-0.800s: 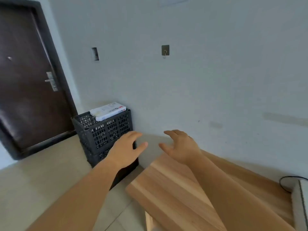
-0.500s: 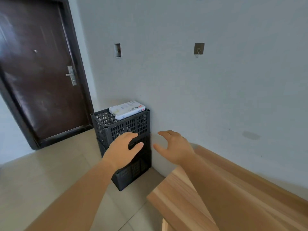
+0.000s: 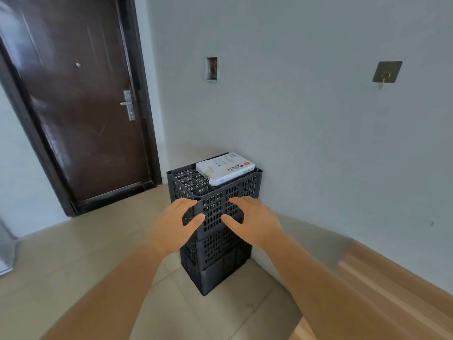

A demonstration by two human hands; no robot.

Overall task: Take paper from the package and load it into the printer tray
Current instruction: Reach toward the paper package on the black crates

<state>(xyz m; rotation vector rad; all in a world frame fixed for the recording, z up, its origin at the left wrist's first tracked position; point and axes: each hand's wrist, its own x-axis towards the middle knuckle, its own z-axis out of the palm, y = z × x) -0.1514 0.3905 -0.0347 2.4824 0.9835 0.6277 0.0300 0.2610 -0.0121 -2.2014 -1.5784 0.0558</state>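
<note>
A white package of paper (image 3: 225,168) with red and grey print lies flat on top of a stack of black perforated plastic crates (image 3: 215,244) standing against the wall. My left hand (image 3: 175,225) and my right hand (image 3: 252,220) are both stretched out in front of the crates, below and nearer than the package, fingers spread and holding nothing. Neither hand touches the package. No printer is in view.
A dark brown door (image 3: 73,106) with a metal handle is at the left. The grey wall (image 3: 306,119) carries a hook plate and a small recess. A wooden table edge (image 3: 382,290) runs along the lower right. Beige floor tiles (image 3: 73,253) spread around the crates.
The view has swung left and closer to the crates, which now sit centred. Both hands have advanced toward the crates, and the wooden table has slid off to the right.
</note>
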